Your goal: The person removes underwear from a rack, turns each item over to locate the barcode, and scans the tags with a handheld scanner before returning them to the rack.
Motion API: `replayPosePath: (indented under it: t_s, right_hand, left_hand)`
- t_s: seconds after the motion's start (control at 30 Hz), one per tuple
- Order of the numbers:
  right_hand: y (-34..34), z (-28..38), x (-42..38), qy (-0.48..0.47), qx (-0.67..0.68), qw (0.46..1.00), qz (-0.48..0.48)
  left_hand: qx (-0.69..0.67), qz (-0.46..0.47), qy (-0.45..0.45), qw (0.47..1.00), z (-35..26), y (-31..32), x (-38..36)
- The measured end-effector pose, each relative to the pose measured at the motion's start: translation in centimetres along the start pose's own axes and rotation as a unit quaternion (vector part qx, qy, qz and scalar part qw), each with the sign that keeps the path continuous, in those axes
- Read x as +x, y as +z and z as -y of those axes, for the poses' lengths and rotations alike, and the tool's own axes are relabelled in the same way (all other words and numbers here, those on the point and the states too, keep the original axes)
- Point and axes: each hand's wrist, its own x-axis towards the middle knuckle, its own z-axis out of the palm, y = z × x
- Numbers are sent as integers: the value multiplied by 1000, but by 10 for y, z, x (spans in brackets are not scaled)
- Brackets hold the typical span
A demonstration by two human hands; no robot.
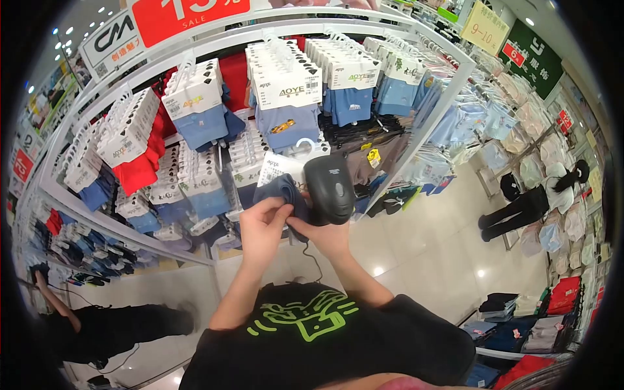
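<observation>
My left hand (pixel 261 226) is closed, pinching a folded dark blue pair of underpants (pixel 294 198). The white hanger card (pixel 281 170) of the garment sticks up behind it. Just to the right, my right hand (pixel 327 238) is closed around the lower end of a black barcode scanner (pixel 330 188). Its thumb reaches left against the garment; most of its fingers are hidden under the scanner. A thin dark cable (pixel 313 259) hangs below my hands.
Ahead, a white rack (pixel 448 97) holds several rows of carded underwear (pixel 284 84). A person in black (pixel 123 328) is at lower left, another (pixel 520 211) at right. Folded clothes (pixel 543 328) lie at lower right. Pale tiled floor (pixel 416 250) runs beside the rack.
</observation>
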Motion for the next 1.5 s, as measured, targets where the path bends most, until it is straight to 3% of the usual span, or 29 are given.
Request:
replayPosePath:
  t_s: [0.1,0.23,0.27,0.33,0.4,0.47,0.53,0.6,0.67,0.73,0.8,0.87,0.93,0.97,1.07,1.4,1.5]
  right_hand:
    - [-3,0,-1,-11,-66,998,22]
    - [4,-9,-3,-55,-47,997,-30]
    - [7,-9,-6,-35,-34,997,-54]
    - [10,-11,-11,-14,-22,996,-82]
    - [12,-12,-12,27,-14,994,-105]
    - [21,-5,-10,83,14,985,-147]
    - [30,0,-9,66,87,987,-121]
    - [40,0,-12,76,18,996,-54]
    - [60,4,-12,-42,-35,997,-51]
    - [64,2,-17,52,-34,998,-14]
    - [71,-2,-21,55,11,998,-41]
    - [84,-3,-25,95,111,981,-131]
    - [87,2,-24,191,196,953,-128]
    - [83,-6,-23,221,212,946,-107]
    - [96,-4,-26,237,223,941,-94]
    - [140,-5,-31,207,247,941,-105]
    - [149,-1,-33,144,220,954,-142]
  left_hand:
    - [-35,20,32,999,-6,1,4]
    - [-10,78,-33,996,-9,-14,10]
    - [-32,95,-70,993,-9,-19,10]
    - [-28,121,-58,991,0,-30,10]
    - [-138,96,-90,982,2,-35,7]
    - [-145,94,-95,980,0,-40,6]
    - [-150,91,-101,979,-3,-45,4]
    - [5,76,25,997,-6,-47,2]
    - [30,77,55,995,-6,-54,1]
    - [59,111,41,991,-12,-69,1]
    - [11,121,36,992,0,-85,5]
    - [-150,145,-48,977,1,-101,7]
    - [-191,170,-97,962,4,-117,11]
    - [-285,174,-94,938,5,-116,12]
    - [-437,205,-131,866,14,-132,17]
    - [-480,146,-146,852,12,-163,14]
    - [-496,138,-136,847,8,-166,13]
